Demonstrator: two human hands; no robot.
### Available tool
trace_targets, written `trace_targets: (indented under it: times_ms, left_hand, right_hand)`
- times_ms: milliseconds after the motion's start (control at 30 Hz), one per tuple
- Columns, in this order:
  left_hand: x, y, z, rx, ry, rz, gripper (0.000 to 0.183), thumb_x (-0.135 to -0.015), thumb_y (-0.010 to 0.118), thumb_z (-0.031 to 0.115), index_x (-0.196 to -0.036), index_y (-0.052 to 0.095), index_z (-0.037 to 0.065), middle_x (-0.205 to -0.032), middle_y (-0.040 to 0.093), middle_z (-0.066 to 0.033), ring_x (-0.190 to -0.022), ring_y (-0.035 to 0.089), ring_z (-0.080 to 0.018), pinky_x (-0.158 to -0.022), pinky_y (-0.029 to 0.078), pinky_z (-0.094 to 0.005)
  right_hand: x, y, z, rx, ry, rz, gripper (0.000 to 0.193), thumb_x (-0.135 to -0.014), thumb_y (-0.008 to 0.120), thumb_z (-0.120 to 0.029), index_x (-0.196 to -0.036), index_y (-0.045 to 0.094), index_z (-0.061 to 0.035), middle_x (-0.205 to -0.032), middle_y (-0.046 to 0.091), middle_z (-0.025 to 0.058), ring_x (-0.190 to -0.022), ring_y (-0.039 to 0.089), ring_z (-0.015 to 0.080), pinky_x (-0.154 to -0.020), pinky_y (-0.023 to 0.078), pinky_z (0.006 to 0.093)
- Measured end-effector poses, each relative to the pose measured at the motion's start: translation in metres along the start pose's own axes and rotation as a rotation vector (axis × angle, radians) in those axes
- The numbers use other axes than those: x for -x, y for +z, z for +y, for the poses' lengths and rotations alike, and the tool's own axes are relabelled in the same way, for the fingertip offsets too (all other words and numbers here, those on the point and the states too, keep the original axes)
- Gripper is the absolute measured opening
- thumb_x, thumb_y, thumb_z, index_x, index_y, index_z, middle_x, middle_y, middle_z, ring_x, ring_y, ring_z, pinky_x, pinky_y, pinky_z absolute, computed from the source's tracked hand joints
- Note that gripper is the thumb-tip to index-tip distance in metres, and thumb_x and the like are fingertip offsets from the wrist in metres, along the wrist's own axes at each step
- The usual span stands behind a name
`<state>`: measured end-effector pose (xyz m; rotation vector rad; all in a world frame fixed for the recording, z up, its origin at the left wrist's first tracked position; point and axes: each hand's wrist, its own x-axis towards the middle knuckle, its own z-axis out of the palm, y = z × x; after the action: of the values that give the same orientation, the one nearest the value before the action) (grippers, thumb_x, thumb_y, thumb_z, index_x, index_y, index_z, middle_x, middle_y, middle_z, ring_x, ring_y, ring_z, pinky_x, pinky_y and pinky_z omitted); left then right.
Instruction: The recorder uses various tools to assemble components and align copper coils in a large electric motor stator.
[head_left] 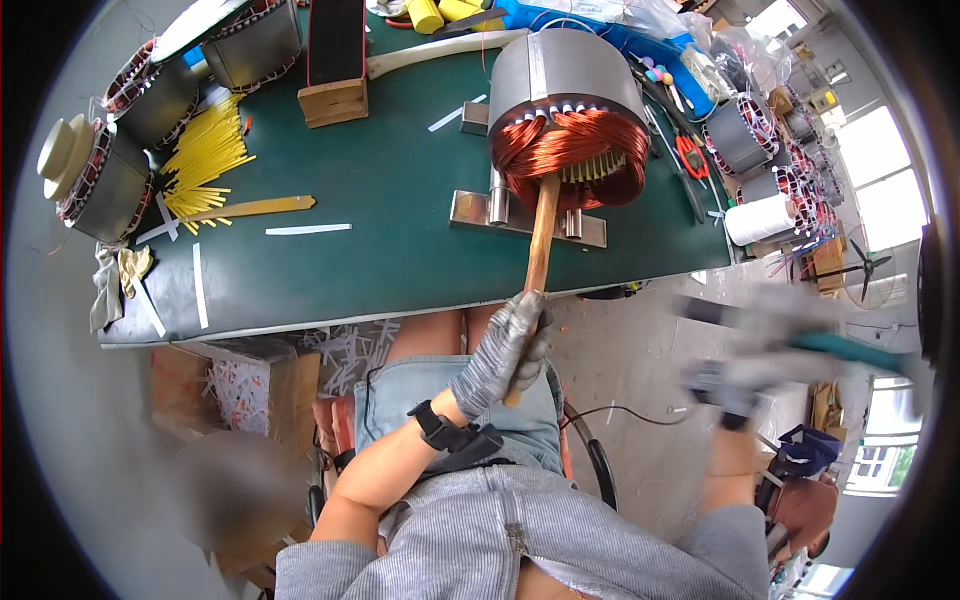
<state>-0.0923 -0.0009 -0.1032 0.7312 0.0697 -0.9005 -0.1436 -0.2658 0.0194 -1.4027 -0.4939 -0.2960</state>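
Observation:
A grey motor stator lies on its side on the metal support blocks, its copper windings facing me. My left hand, in a grey glove, is closed round a wooden stick. The stick's far end reaches the lower part of the windings, at the stator's opening. Out to the right, past the table edge, my gloved right hand is raised and smeared by motion. It grips a hammer-like tool with a dark end and a teal part; its exact shape is blurred.
Several wound stators stand at the left, near yellow strips and a flat wooden stick. A wooden block sits behind. Red-handled pliers, a white thread spool and more stators lie rightward. White paper strips dot the green table.

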Motion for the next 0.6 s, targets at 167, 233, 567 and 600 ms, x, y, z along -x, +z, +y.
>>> trace_targets:
  times_ms: [167,233,567,600]
  left_hand:
    - [0.008,-0.007,0.014,-0.043,-0.006,-0.024,0.042,-0.089,0.040,0.053,-0.083,0.044,0.012,-0.053,0.039,0.0026,-0.037,0.031,-0.0061,-0.033,0.027,-0.0195]
    - [0.022,0.000,0.020,-0.065,-0.016,-0.004,0.042,-0.090,0.041,0.053,-0.084,0.044,0.011,-0.054,0.039,0.0023,-0.037,0.032,-0.0061,-0.033,0.027,-0.0193]
    - [0.021,-0.008,0.035,-0.024,-0.110,-0.046,0.042,-0.089,0.041,0.053,-0.087,0.044,0.011,-0.056,0.039,0.0026,-0.037,0.031,-0.0051,-0.031,0.026,-0.0193]
    - [0.024,-0.003,0.037,-0.068,-0.069,-0.047,0.041,-0.089,0.041,0.052,-0.087,0.044,0.011,-0.055,0.039,0.0027,-0.037,0.030,-0.0052,-0.031,0.026,-0.0193]
  right_hand:
    - [0.014,0.035,0.073,1.293,0.282,-0.107,0.020,-0.088,0.050,-0.024,-0.092,0.054,-0.0042,-0.074,0.055,0.0060,-0.062,0.053,0.0179,-0.051,0.042,0.0371]
    - [0.021,-0.029,0.040,1.019,0.684,0.235,0.019,-0.086,0.054,-0.019,-0.099,0.055,-0.0060,-0.081,0.057,0.0027,-0.061,0.052,0.0095,-0.043,0.038,0.0261]
    - [0.063,0.016,0.115,1.176,0.274,0.119,0.029,-0.089,0.048,-0.023,-0.112,0.048,-0.0060,-0.080,0.051,0.0013,-0.061,0.046,0.0120,-0.053,0.042,0.0255]
    - [0.039,0.001,0.075,0.944,0.581,0.265,0.025,-0.086,0.055,-0.024,-0.106,0.051,-0.0091,-0.071,0.048,-0.0028,-0.054,0.041,0.0069,-0.047,0.040,0.0224]
